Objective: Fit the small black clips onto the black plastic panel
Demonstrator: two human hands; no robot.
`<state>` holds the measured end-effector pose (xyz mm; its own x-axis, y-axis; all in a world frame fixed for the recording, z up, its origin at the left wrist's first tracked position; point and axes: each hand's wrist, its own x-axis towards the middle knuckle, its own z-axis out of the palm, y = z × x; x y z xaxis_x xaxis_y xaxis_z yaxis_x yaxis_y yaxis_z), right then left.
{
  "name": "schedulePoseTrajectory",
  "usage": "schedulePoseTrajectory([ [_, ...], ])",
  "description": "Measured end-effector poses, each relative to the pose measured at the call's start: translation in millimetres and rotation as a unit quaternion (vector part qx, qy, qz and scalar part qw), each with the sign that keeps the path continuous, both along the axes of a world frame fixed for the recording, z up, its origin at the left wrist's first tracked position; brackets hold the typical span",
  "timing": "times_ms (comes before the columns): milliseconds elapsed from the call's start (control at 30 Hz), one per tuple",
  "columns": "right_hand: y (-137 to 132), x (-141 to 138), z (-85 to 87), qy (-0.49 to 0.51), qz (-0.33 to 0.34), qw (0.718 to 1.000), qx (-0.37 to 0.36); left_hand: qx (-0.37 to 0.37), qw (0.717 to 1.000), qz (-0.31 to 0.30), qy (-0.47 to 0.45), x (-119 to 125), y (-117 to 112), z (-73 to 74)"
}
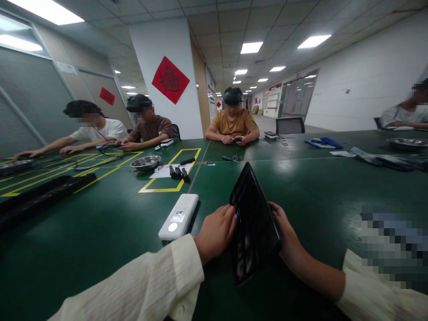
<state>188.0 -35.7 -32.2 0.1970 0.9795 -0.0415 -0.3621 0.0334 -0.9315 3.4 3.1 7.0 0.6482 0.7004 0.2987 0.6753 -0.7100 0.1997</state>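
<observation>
A glossy black tablet-like panel (pixel 254 223) is held up at a steep tilt above the green table, its dark face turned to the left. My right hand (pixel 284 227) grips its right edge, with most of the fingers hidden behind it. My left hand (pixel 216 229) is closed, its fingertips against the glossy face. A small bluish bit shows at those fingertips, too little to name. Just left of my left hand, a white oblong device (pixel 179 216) with a label lies on the table.
The green table (pixel 314 191) carries a metal bowl (pixel 146 163), small black cylindrical parts (pixel 179 173) on white paper, and a long black tray (pixel 43 196) at left. Blue cloth items (pixel 323 143) lie at the far right. Several people sit around the table, one (pixel 233 120) directly opposite.
</observation>
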Motion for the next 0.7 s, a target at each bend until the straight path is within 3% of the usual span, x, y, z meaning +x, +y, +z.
schedulePoseTrajectory([
  [233,-2.0,-1.3,5.6,-0.03,0.029,0.999,0.014,-0.102,0.993,0.003,-0.06,0.1,1.2,1.3],
  [367,-3.7,-0.9,7.8,-0.032,0.062,0.998,0.007,-0.164,0.983,0.039,-0.075,0.4,1.7,0.2],
  [533,-5.0,-2.3,9.4,-0.026,0.075,0.997,-0.01,-0.142,0.983,0.084,-0.085,0.5,1.4,-2.3],
  [700,-2.3,-1.8,6.4,-0.017,0.062,0.998,0.008,-0.115,0.99,0.06,-0.063,-0.9,0.8,-5.4],
])
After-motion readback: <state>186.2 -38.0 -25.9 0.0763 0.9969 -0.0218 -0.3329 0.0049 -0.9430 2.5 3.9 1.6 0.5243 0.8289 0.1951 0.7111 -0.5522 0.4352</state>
